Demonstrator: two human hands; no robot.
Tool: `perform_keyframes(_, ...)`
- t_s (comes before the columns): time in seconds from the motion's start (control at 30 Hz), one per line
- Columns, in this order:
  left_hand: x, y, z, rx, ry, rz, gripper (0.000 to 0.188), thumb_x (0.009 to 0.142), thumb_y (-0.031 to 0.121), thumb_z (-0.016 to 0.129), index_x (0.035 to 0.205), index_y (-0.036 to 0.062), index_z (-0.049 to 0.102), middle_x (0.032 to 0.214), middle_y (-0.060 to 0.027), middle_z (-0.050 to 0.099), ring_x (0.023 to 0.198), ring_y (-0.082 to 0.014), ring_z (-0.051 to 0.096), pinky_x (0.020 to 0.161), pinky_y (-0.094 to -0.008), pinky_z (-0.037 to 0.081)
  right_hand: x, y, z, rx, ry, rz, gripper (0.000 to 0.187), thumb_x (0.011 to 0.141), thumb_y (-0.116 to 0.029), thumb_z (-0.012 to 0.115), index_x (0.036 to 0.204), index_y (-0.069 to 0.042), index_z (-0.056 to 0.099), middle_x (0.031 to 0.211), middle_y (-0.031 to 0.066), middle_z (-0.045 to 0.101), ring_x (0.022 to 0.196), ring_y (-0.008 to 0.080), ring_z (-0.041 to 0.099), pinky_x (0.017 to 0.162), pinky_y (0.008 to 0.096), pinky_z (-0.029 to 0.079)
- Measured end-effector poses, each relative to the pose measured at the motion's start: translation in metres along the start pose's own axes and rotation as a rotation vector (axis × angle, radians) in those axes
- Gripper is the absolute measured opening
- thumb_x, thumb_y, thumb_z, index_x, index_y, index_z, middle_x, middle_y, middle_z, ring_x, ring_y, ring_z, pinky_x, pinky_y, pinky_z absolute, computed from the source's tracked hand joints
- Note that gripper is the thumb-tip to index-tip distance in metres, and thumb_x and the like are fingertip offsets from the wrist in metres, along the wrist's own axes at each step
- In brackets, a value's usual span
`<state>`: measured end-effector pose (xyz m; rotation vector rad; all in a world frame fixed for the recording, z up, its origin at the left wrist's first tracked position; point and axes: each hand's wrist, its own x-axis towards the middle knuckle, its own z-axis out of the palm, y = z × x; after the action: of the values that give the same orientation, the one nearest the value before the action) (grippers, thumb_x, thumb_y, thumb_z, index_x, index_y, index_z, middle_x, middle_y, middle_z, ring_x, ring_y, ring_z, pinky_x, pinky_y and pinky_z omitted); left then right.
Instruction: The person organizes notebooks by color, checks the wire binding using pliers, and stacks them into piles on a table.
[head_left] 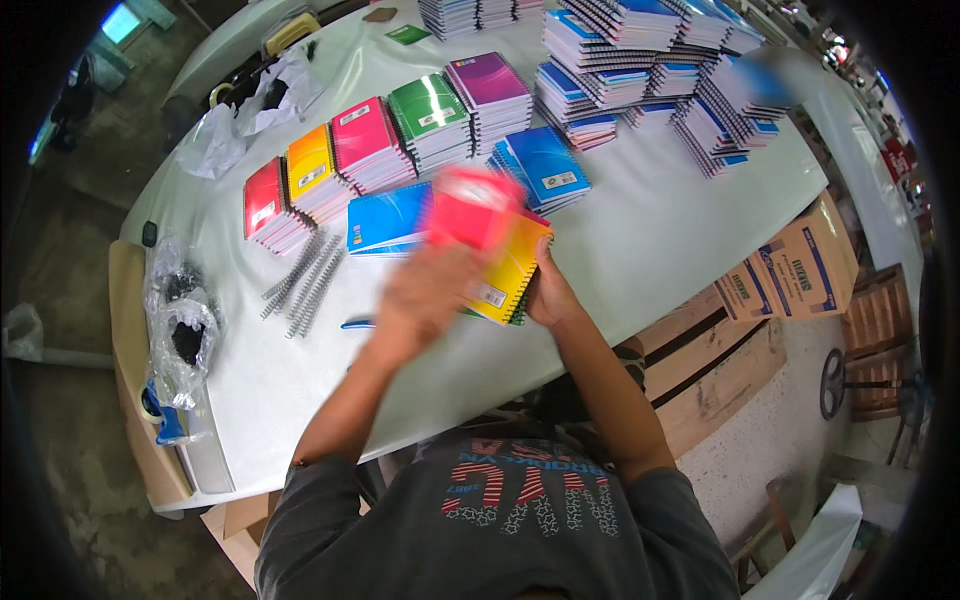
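Above the near part of the table, my left hand (432,295) is closed on a pinkish-red notebook (474,208), both smeared by motion. My right hand (552,292) grips the spiral-bound edge of a yellow notebook (512,268), with a green edge showing beneath it. The red notebook overlaps the yellow one's upper part. Just beyond my hands lie blue notebooks (382,218) on the left and another blue pile (546,166) on the right. A blue pen-like object (357,324) rests on the table by my left wrist.
A row of notebook stacks, including red (264,200), yellow (311,165), green (428,108) and purple (488,80), stands across the white table (290,400). Loose wire spirals (308,280) lie at left. Taller notebook piles (610,90) stand far right; cardboard boxes (790,268) sit beyond the right edge.
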<state>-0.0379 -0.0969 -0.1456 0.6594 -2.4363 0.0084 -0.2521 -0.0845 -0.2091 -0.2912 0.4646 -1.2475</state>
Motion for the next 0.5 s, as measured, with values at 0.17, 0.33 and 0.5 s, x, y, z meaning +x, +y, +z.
perform_keyframes(0.17,0.025,0.034,0.014,-0.219,0.154,-0.310,0.056,0.073,0.011,0.069,0.125,0.0059,0.048,0.128,-0.0151,0.049,0.121,-0.0298,0.045,0.102,-0.0397,0.032,-0.009,-0.009,0.006,-0.391,-0.008,-0.216,0.052,0.075,-0.010,0.068,0.122,-0.004,0.047,0.110,0.0084,0.058,0.100,0.0207,0.057,0.086,0.0325,0.046)
perform_keyframes(0.33,0.023,0.026,0.017,-1.354,0.118,-0.745,0.079,0.069,0.006,0.070,0.135,0.0030,0.028,0.124,-0.0095,0.045,0.113,-0.0182,0.046,0.097,-0.0306,0.036,-0.016,-0.025,0.039,-1.168,-0.225,-0.720,0.064,0.062,-0.014,0.080,0.118,-0.003,0.050,0.109,0.0054,0.056,0.098,0.0159,0.055,0.090,0.0306,0.043)
perform_keyframes(0.5,0.006,0.029,0.066,-1.342,0.147,-0.845,0.071,0.069,-0.005,0.060,0.132,0.0046,0.028,0.114,-0.0071,0.050,0.108,-0.0162,0.050,0.093,-0.0296,0.040,-0.017,0.004,0.015,-0.737,0.012,-0.544,0.058,0.060,-0.017,0.085,0.103,0.000,0.051,0.101,0.0086,0.058,0.095,0.0136,0.055,0.085,0.0301,0.045)
